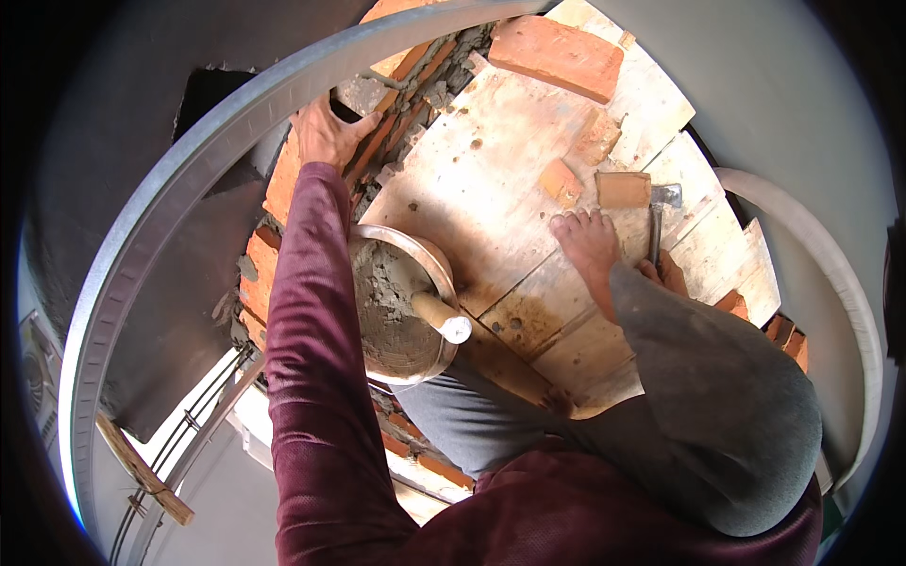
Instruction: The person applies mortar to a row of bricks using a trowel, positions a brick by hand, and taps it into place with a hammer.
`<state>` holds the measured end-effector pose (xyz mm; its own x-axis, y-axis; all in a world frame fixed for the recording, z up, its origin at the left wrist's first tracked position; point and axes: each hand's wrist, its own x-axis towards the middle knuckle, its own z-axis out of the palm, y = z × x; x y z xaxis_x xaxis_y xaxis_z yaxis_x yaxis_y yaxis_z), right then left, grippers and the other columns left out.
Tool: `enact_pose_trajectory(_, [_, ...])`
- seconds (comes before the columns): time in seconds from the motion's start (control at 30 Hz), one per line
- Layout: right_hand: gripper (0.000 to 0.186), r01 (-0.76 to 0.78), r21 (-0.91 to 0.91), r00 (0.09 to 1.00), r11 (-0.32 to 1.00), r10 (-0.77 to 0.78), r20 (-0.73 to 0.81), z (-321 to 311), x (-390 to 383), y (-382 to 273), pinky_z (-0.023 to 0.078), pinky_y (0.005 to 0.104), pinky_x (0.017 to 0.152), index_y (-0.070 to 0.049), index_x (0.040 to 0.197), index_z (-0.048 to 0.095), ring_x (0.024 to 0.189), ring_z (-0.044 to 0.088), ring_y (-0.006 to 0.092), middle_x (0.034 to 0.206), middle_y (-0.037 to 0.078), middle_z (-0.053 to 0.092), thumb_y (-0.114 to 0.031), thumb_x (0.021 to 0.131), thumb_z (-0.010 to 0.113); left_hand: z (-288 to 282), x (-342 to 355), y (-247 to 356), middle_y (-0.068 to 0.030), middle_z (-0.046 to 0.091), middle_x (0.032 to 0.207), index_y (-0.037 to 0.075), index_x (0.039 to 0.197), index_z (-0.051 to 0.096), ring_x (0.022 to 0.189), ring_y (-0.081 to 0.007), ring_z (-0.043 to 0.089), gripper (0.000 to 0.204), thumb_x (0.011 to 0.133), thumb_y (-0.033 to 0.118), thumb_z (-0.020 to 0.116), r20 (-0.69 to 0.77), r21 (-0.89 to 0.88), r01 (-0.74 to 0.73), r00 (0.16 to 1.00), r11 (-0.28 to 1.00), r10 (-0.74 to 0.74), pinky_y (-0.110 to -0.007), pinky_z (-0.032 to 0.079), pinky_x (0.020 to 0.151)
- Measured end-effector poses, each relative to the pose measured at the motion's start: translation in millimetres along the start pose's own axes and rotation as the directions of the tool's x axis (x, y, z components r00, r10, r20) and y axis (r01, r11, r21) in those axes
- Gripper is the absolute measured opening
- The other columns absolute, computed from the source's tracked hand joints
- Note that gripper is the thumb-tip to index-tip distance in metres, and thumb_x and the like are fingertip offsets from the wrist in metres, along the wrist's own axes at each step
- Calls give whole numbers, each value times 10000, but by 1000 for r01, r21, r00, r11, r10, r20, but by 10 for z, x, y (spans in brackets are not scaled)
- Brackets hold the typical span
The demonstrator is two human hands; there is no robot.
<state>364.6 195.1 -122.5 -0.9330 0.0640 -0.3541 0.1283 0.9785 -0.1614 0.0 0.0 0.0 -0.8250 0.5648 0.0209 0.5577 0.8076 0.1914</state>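
My left hand [330, 132] reaches to the brick wall [274, 189], thumb stretched out and fingers apart against the brickwork beside wet mortar; some fingertips are hidden. My right hand [668, 269], partly hidden by my bent grey-trousered leg, grips a hammer [665, 196] by its dark handle, its head beside a brick piece [623, 189]. My bare foot [590, 241] rests on the pale plank platform [444, 179] near broken brick [562, 179]. A bucket of mortar [387, 302] with a trowel handle [442, 316] stands beside my left arm.
A curved metal band [170, 174] arches over the wall on the left. A larger brick [555, 58] lies at the back of the platform. Another curved band [854, 311] runs along the right. Metal rods [189, 420] and a wooden stick [142, 467] are at the lower left.
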Motion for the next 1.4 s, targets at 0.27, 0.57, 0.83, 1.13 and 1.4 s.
enact_pose_trajectory(0.27, [300,-69,43,991,997,73,-111,55,8,-22,407,466,922,-99,1128,600,1064,542,331,1082,96,620,-274,980,405,123,-3,-258,-167,602,1228,66,1321,527,1223,-321,496,841,647,492,794,-42,6,-32,999,999,33,-544,135,1149])
enact_pose_trajectory(0.57, [380,346,483,924,805,-204,-322,-1703,192,366,507,378,671,-121,1311,503,786,610,305,1009,101,577,-148,933,492,239,-210,-178,-182,569,1212,107,1273,601,1208,-330,426,854,554,499,846,-260,77,99,963,992,-76,-546,222,1102])
enact_pose_trajectory(0.83, [518,456,269,830,848,-296,-473,-1832,1415,-427,478,420,550,-118,1410,402,599,566,309,835,138,503,-82,901,490,131,-110,-63,-177,575,1132,48,1113,632,1140,-349,400,734,535,440,858,-264,-51,73,961,996,-84,-450,341,1010])
enact_pose_trajectory(1.13, [558,403,248,859,881,-270,-435,-1676,1749,-618,482,406,610,-155,1463,341,675,550,300,849,137,513,-80,927,479,196,-107,-138,-181,549,1141,6,1187,525,1153,-358,413,841,543,420,871,-372,-54,49,926,997,-66,-452,334,1018])
enact_pose_trajectory(1.4, [547,492,215,795,844,-335,-507,-1749,1789,-557,502,429,586,-110,1395,435,640,578,324,834,149,532,-45,854,487,160,-97,-113,-205,496,1245,6,1223,487,1186,-383,403,891,539,415,885,-330,13,116,938,993,-105,-469,328,1032])
